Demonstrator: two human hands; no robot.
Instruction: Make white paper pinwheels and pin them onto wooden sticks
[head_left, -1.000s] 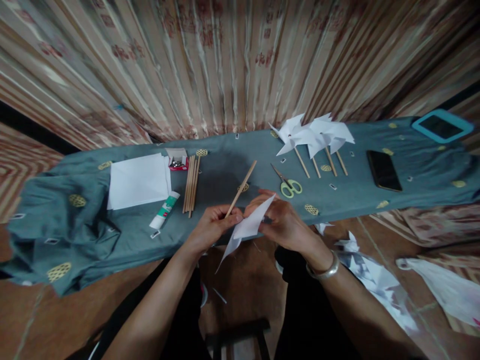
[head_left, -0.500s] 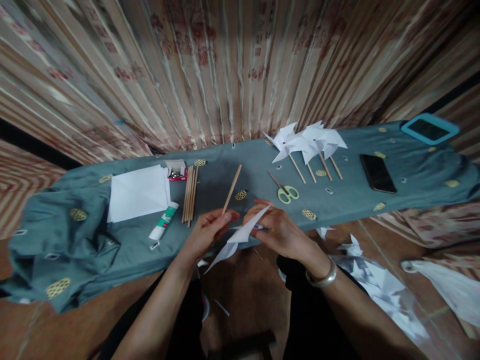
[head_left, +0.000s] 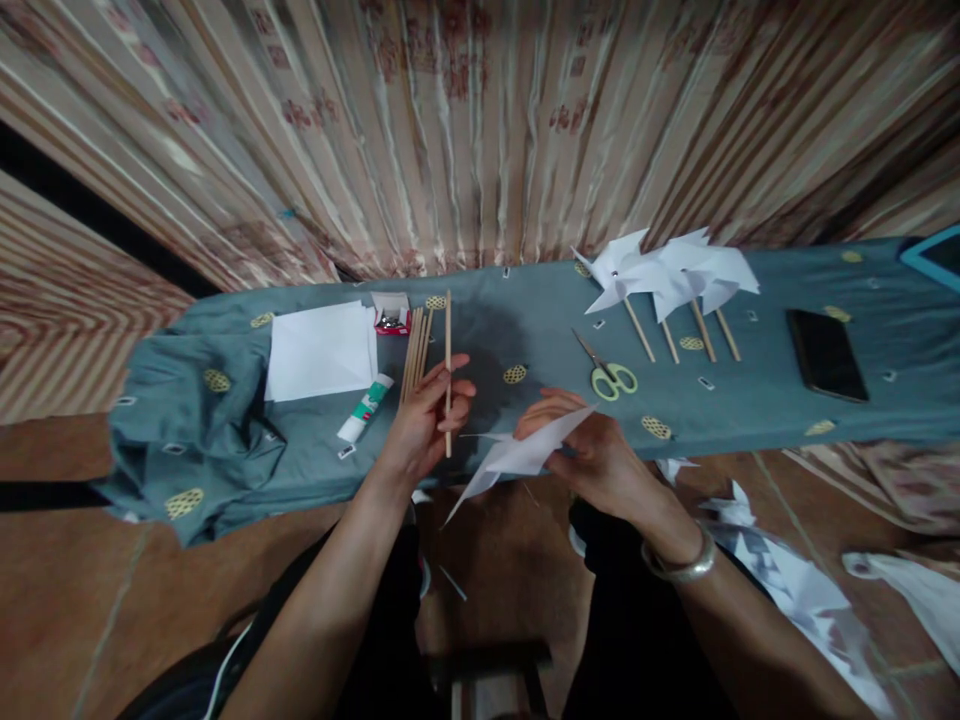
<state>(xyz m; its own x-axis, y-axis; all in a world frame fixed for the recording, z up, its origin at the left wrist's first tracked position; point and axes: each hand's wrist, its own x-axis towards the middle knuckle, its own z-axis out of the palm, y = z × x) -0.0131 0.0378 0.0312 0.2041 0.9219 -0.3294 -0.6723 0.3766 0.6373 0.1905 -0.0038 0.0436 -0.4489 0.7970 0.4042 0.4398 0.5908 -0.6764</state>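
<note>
My left hand (head_left: 424, 425) is closed on a thin wooden stick (head_left: 448, 330), held upright between thumb and fingers over the table's near edge. To its right, my right hand (head_left: 592, 450) grips a folded white paper pinwheel (head_left: 529, 455), tilted, with one blade pointing down toward my lap. The stick and the pinwheel are apart. Close behind my left hand lie several more wooden sticks (head_left: 414, 350) and a small red-and-white box of metal pins (head_left: 391, 316). Green-handled scissors (head_left: 611, 378) lie open beyond my right hand.
White paper sheets (head_left: 322, 355) and a glue stick (head_left: 365, 408) lie at left. Several finished pinwheels (head_left: 626, 270) rest at the back right, near a black phone (head_left: 826, 355) and a blue-framed tablet (head_left: 934, 258). A bag of paper pinwheels (head_left: 795, 590) is on the floor.
The stick has turned from slanted to upright in my left hand. My hands have drawn apart, separating it from the pinwheel. The view has shifted left.
</note>
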